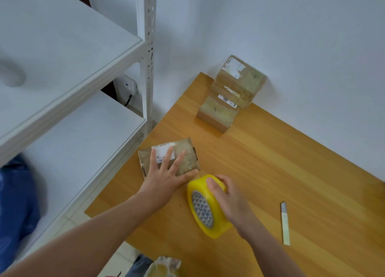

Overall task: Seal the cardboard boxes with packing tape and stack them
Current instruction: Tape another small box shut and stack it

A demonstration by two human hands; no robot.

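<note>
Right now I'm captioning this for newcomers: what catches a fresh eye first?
The yellow packing tape roll in the right hand stands out at the wooden table's front. Beside it, the left hand lies flat on a taped cardboard box; more taped boxes are stacked by the wall.

Cardboard boxes: one cardboard box [187,157] under the flat fingers of the left hand [166,174], and a stack of boxes [233,93], at least two, well beyond those fingertips. One tape roll [208,212], gripped by the right hand [227,195]. One cutter blade [285,222], apart to the right of its fingers.
</note>
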